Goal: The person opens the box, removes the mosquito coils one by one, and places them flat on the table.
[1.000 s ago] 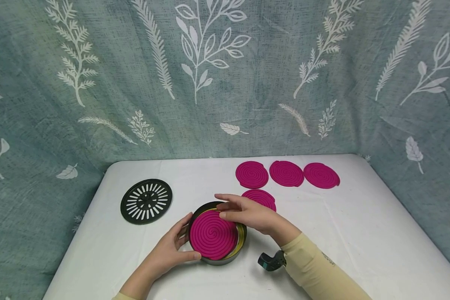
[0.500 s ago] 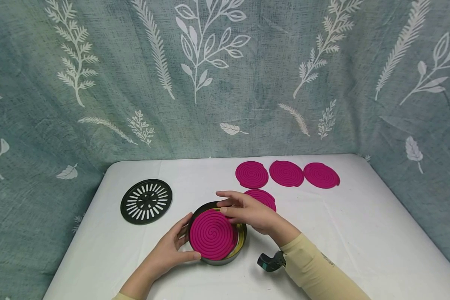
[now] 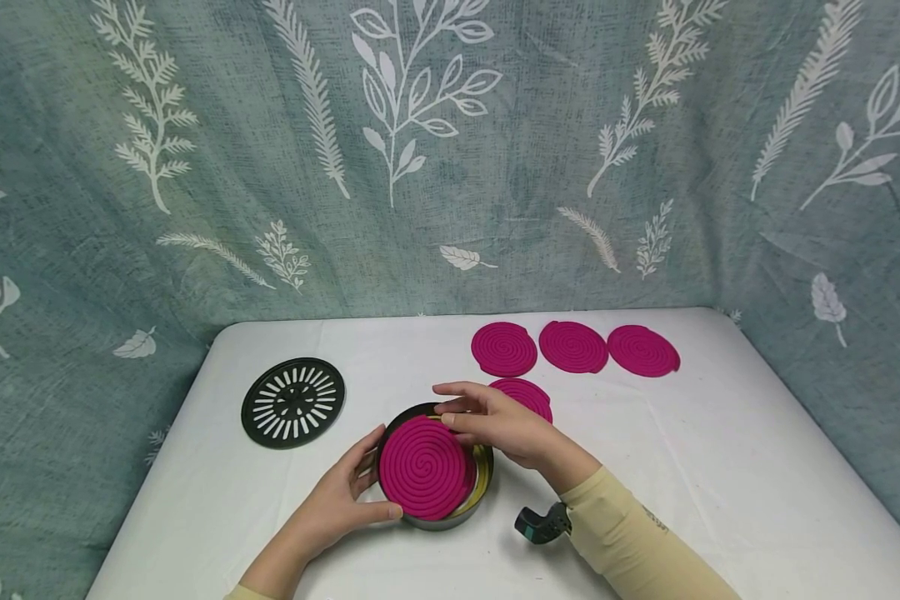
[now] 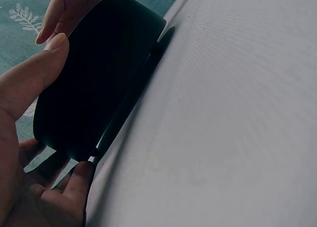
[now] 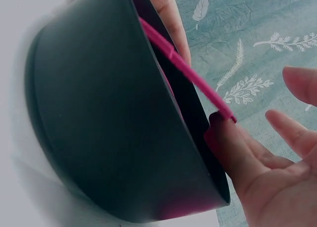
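Note:
A pink mosquito coil (image 3: 423, 468) lies tilted in the mouth of a round black tin (image 3: 433, 524), its right edge raised. Another pink edge shows beneath it, and a yellow band (image 3: 480, 483) lines the tin's inside. My left hand (image 3: 341, 492) holds the tin from the left, thumb near the front rim and fingers around the side. With thumb and a fingertip my right hand (image 3: 498, 429) pinches the coil's upper right edge. The right wrist view shows the coil (image 5: 198, 83) edge-on, rising out of the tin (image 5: 104, 108) to the fingers.
A black slotted lid (image 3: 253, 408) lies to the left on the white table (image 3: 390, 350). Three mosquito coils (image 3: 573, 347) form a row at the back right. One more coil (image 3: 528, 395) is partly hidden behind my right hand. A patterned curtain (image 3: 450, 167) hangs behind the table.
The coil's right edge has come up slightly with my right hand, and more of the pink beneath it shows. My left hand and the tin have stayed in place.

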Tool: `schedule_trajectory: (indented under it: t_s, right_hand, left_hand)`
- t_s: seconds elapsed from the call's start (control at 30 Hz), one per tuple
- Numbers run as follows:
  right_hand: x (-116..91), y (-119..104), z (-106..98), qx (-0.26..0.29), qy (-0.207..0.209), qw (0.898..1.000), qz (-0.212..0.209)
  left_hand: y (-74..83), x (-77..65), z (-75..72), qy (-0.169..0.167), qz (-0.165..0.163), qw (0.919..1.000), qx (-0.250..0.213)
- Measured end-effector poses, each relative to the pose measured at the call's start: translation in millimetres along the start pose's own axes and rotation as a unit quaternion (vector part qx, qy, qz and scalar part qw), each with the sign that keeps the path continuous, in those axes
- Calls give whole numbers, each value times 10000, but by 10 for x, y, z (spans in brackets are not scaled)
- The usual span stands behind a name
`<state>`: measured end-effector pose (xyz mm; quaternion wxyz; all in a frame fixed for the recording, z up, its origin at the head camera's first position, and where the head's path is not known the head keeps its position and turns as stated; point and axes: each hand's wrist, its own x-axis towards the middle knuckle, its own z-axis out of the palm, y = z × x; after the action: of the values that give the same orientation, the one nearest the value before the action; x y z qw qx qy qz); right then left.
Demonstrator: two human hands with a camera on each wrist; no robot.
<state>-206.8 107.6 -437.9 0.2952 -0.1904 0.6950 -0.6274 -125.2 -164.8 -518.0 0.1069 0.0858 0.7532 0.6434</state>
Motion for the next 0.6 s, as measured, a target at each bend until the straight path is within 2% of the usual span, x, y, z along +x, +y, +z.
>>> schedule_trajectory:
  t_s: [0.6]
  right_hand:
    - [-12, 14, -46, 208, -331, 9989, 259]
  left_hand:
    - [18, 0, 0, -12, -7, 10000, 24]
